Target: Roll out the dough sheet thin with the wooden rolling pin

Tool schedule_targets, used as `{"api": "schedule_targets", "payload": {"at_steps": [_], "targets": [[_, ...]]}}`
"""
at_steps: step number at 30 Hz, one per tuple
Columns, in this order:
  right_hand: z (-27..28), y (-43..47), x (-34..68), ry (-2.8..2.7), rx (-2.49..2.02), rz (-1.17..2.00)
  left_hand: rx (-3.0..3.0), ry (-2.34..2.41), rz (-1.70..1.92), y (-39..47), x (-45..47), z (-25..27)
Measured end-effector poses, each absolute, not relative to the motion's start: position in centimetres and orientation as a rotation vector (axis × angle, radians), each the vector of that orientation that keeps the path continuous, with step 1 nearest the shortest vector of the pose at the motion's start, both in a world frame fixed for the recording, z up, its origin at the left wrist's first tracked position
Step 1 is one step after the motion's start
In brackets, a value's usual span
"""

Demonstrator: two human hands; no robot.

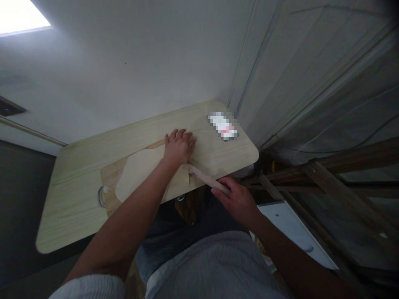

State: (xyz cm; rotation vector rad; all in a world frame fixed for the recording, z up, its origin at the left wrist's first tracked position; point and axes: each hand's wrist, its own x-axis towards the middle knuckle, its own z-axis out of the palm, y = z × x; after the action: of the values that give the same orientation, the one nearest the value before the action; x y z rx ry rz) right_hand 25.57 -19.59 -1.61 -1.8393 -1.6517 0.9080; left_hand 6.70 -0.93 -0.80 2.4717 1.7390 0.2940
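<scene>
Left hand (180, 148) spread at edge of pale sheet (140, 169); right hand (239, 198) gripping pale stick (205, 177).

Passable over the left end of the pale wood-grain tabletop (71, 182), beside a small grey loop (100, 197). Barred along its far edge by the flat white wall (140, 74), mid-top by the bare left hand (180, 147), across its near edge by a long pale stick (205, 178).

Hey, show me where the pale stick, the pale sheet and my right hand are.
Pale stick (208, 179): head view, middle of its shaft.
Pale sheet (140, 166): head view, bare part of its upper face.
Right hand (239, 200): head view, back of the hand.
</scene>
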Motion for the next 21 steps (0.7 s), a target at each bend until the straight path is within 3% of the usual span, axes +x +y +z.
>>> {"api": "schedule_targets", "payload": {"at_steps": [7, 12, 16, 21], "targets": [[-1.5, -19.1, 26.3, -1.645, -1.830, 0.965, 2.524, 1.679, 0.530, 1.0, 9.3, -0.3], [-1.5, -19.4, 26.3, -1.614, -1.719, 1.117, 2.207, 1.806, 0.722, 2.1, 6.1, 0.1], [-2.1, -20.5, 26.9, -1.505, -1.737, 1.119, 1.978, 1.998, 0.612, 2.2, 2.8, -0.7], [-2.3, -21.7, 26.9, -1.447, -1.759, 1.081, 2.121, 1.817, 0.600, 0.6, 2.3, -1.7]]}}
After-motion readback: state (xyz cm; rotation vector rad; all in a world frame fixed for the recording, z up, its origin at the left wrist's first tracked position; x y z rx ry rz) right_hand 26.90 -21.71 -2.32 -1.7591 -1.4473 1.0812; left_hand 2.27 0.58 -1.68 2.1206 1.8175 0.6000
